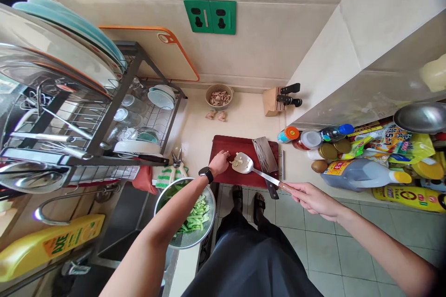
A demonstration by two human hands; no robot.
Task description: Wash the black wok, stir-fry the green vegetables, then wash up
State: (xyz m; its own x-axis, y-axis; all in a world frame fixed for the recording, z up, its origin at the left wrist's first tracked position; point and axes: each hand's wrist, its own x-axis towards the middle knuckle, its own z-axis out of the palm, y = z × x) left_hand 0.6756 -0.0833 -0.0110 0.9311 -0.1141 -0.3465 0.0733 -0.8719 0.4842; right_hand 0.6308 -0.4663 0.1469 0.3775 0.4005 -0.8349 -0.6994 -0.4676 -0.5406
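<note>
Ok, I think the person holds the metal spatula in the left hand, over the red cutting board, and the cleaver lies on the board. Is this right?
The hand is wrong: the head view shows the metal spatula in the right hand, not the left. The rest stands: it is over the red cutting board, and the cleaver lies on the board.
</note>
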